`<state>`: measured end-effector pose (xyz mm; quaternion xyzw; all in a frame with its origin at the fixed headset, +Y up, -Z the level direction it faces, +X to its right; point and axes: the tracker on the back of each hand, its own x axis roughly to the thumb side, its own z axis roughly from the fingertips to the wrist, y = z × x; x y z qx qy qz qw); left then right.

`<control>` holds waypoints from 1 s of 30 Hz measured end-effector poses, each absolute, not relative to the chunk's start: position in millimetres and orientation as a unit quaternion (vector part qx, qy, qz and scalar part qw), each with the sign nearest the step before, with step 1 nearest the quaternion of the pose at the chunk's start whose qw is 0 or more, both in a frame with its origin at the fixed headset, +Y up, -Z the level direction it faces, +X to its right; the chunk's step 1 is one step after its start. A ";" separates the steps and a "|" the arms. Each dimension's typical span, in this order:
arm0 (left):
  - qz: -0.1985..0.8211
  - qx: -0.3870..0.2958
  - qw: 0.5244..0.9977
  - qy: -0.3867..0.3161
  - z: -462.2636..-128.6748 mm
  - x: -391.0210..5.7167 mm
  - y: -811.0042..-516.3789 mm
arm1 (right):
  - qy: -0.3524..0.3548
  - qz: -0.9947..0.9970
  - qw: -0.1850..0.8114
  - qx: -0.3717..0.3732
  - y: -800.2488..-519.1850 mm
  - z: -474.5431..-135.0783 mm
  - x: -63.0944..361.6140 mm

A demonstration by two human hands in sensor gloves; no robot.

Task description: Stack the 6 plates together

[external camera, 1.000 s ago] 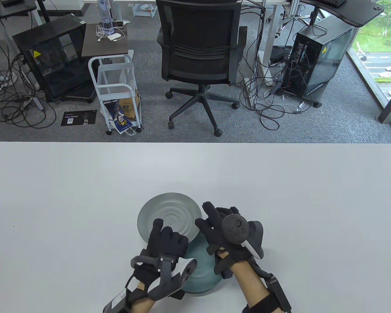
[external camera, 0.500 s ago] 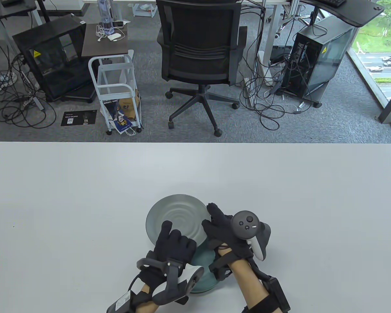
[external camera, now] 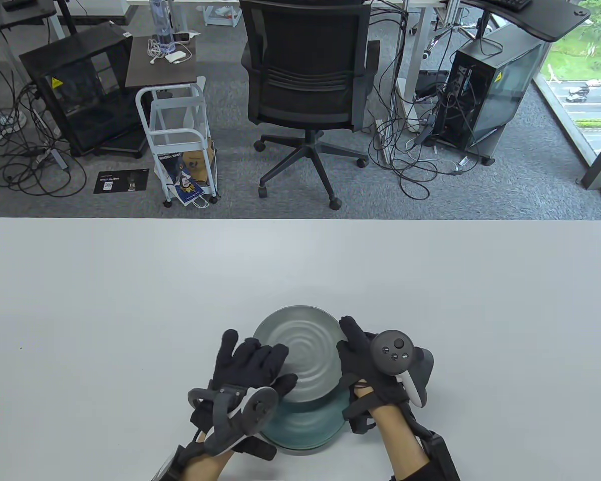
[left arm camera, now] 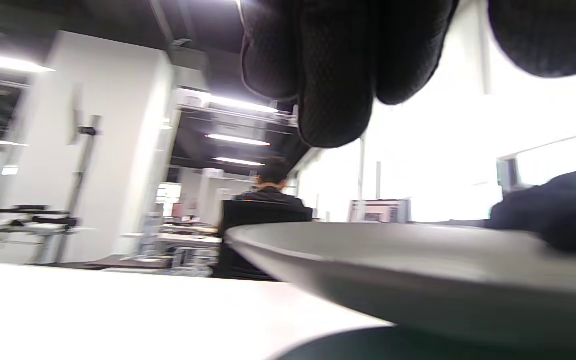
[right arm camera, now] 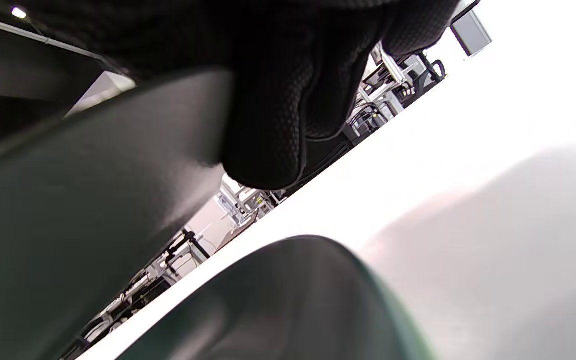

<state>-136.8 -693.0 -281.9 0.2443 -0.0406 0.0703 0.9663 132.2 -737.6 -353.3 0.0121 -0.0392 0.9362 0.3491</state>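
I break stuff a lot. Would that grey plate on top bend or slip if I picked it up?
The grey plate probably stays stiff: its rim looks hard. It may be slippery, since it shines. It overhangs the teal plate below, so it might tip.

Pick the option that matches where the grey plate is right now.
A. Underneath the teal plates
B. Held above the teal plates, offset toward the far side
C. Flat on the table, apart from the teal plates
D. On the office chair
B: the grey plate sits raised between the left hand and right hand, overlapping the teal plates below.
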 end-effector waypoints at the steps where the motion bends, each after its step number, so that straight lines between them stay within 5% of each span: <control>1: 0.070 0.237 0.969 -0.013 -286.9 -146.7 -694.9 | -0.034 0.937 0.347 0.018 -738.4 -353.4 132.9; 12: 0.088 0.159 0.974 0.136 -313.9 -197.6 -721.8 | -0.006 0.951 0.301 0.076 -743.4 -353.7 128.1; 22: -0.038 0.120 0.973 0.195 -321.8 -198.6 -737.0 | -0.193 0.978 -0.066 0.032 -724.4 -332.0 109.1; 30: -0.051 0.095 0.973 0.206 -323.0 -199.6 -737.8 | -0.146 0.988 -0.054 0.021 -732.2 -335.1 110.2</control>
